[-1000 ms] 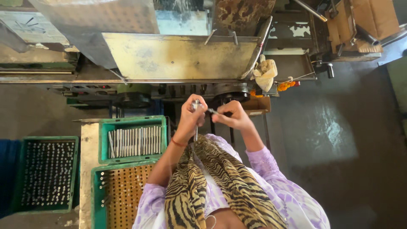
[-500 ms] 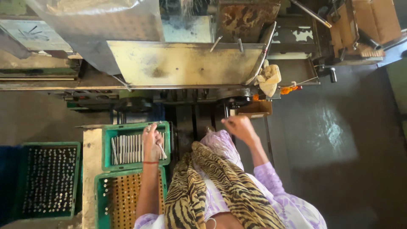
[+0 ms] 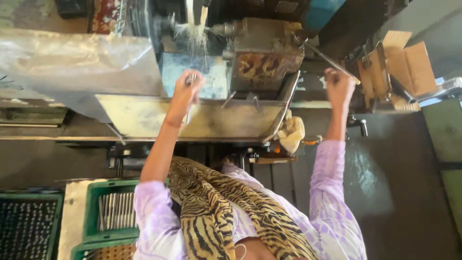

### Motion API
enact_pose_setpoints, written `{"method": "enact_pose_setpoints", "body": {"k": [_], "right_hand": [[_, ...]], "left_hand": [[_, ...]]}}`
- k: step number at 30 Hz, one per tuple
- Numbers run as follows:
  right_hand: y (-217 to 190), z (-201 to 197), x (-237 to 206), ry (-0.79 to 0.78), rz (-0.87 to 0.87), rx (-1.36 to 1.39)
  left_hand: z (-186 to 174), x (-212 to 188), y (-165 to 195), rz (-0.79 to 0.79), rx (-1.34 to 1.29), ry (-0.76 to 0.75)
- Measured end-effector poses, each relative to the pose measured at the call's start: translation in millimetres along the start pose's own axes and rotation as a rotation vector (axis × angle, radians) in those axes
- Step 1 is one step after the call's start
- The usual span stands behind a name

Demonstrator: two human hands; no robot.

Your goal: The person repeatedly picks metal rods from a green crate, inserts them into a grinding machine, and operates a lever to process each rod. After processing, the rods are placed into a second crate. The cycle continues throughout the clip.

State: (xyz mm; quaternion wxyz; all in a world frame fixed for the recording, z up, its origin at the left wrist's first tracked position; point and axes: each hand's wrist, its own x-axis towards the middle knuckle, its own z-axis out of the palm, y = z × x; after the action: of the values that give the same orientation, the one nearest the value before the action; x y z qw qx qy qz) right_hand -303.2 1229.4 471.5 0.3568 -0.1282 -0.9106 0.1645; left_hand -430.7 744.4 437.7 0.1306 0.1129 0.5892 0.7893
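Observation:
My left hand is raised at the machine and grips a thin metal rod, just below a stream of white coolant falling near the spindle. My right hand is raised to the right and closed on the long metal lever handle of the machine. A shallow metal tray runs across the machine's front, under my left hand. My purple sleeves and a tiger-striped scarf fill the lower middle.
A green crate with several metal rods lies at lower left, a second green crate below it, and a dark crate of upright pieces further left. A yellowish rag hangs off the tray's right end. Cardboard boxes stand at right.
My left hand has risen from the green crate to the machine with a rod in it. My right hand has lifted to the lever. The view has tilted up toward the machine.

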Motion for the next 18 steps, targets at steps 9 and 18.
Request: {"method": "enact_pose_setpoints", "body": {"k": [9,18], "right_hand": [[95,19,54,-0.142,0.275,-0.327],[107,38,28,-0.152,0.464,-0.443]], "left_hand": [[32,211,-20,-0.211,-0.338,0.626],[7,235,-24,-0.234,-0.500,0.489]]}}
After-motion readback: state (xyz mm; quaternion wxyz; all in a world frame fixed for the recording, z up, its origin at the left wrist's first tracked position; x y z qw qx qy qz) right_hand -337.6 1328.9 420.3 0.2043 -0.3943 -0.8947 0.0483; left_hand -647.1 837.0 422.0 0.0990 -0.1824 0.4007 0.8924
